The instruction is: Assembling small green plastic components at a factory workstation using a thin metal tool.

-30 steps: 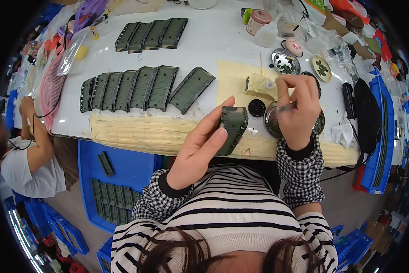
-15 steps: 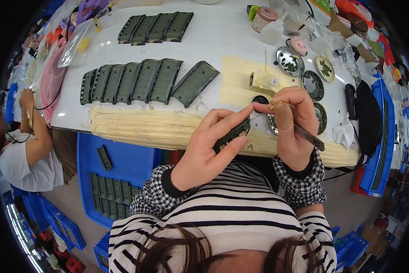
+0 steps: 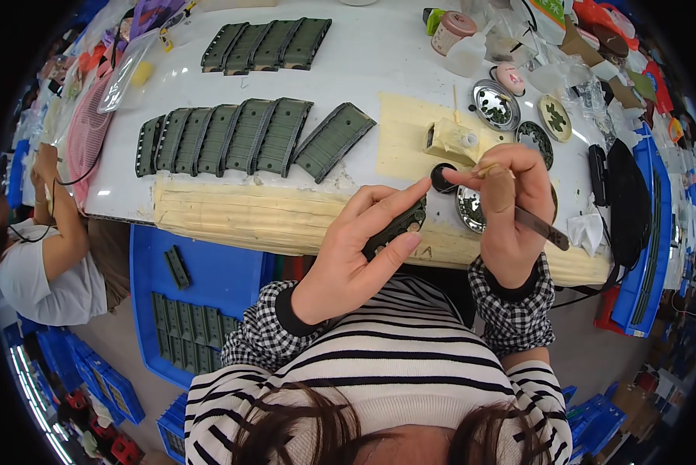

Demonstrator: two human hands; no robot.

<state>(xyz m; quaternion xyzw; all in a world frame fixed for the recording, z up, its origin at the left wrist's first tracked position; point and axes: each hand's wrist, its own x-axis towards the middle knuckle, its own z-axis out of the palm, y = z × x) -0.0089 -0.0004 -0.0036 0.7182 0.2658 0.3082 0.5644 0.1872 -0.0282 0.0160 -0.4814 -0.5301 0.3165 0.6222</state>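
My left hand [image 3: 344,260] is closed around a dark green moulded plastic part [image 3: 398,232] above the padded table edge, its index finger stretched along the top. My right hand [image 3: 511,225] pinches metal tweezers [image 3: 542,229], whose broad end sticks out to the right behind the thumb. A tan wrap covers that thumb. The tweezers' tips are hidden or too small to make out. Just left of the right fingertips stands a small black round cup [image 3: 442,178]. A round metal dish [image 3: 470,208] with tiny green pieces lies partly behind the right hand.
Rows of green ribbed parts [image 3: 224,139] lie at the left of the white table. A yellowish block-shaped holder [image 3: 449,141] and more dishes [image 3: 496,105] stand at the right. A blue bin [image 3: 201,248] of parts sits below the edge. Another person [image 3: 49,267] is at far left.
My right hand has shifted to the right with the tweezers, away from the green part, showing more of the black cup and a dish. My left hand has stayed in place.
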